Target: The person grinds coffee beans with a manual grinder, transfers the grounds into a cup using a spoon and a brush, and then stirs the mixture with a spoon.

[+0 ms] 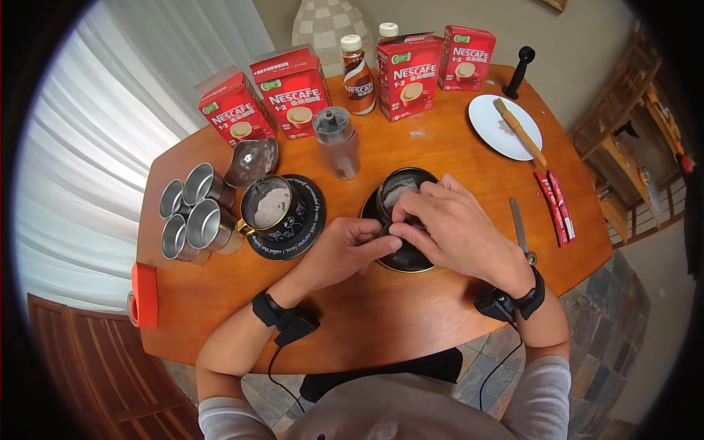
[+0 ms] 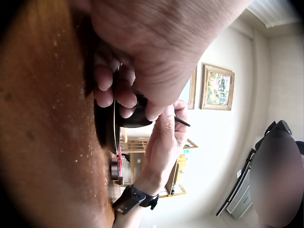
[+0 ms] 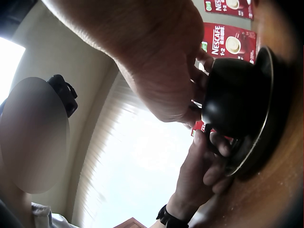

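A black cup (image 1: pixel 386 196) holding greyish powder stands on a black saucer (image 1: pixel 408 258) with a gold rim. My left hand (image 1: pixel 350 248) has its fingers curled at the handle side of the cup (image 3: pixel 230 97), close above the saucer (image 3: pixel 256 147). Over the cup's near rim, my right hand (image 1: pixel 463 233) has thumb and fingers drawn together. In the left wrist view a thin dark stick (image 2: pixel 182 121) pokes out from the right hand (image 2: pixel 164 142); its other end is hidden. Both hands nearly meet at the rim.
Left of the cup, a gold-handled cup (image 1: pixel 265 202) with pale powder stands on a black saucer (image 1: pixel 312 227), beside several metal cups (image 1: pixel 208 224). Behind are a grinder (image 1: pixel 336 143), red boxes (image 1: pixel 411 77) and bottles (image 1: pixel 358 77). A brush (image 1: pixel 522 132) lies on a white plate (image 1: pixel 484 136).
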Demonstrator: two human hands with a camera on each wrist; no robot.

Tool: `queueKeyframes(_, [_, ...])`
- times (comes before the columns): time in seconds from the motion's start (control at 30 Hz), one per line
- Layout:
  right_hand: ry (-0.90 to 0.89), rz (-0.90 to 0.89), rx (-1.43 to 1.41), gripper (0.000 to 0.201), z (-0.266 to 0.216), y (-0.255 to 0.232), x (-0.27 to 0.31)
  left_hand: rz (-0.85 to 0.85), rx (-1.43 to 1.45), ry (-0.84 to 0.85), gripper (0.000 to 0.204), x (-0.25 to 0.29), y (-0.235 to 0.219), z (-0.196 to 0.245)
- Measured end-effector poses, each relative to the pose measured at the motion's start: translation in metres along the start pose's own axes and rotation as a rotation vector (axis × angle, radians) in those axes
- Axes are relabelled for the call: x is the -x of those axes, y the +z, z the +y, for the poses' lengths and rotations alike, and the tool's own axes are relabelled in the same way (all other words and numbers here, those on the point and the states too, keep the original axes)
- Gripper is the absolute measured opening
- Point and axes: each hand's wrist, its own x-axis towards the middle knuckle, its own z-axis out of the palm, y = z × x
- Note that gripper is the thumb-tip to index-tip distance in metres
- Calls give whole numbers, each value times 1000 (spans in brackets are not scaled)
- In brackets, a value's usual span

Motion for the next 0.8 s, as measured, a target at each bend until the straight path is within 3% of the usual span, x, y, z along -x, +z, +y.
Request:
queueKeyframes(0.17, [7,-31,26,15,-3,-3,0,-27,-34,-38,23,0,-4,-1])
queueKeyframes(0.8, [17,-50,29,15,-3,-4,0,-23,-48,-25,25,0,-4,-2])
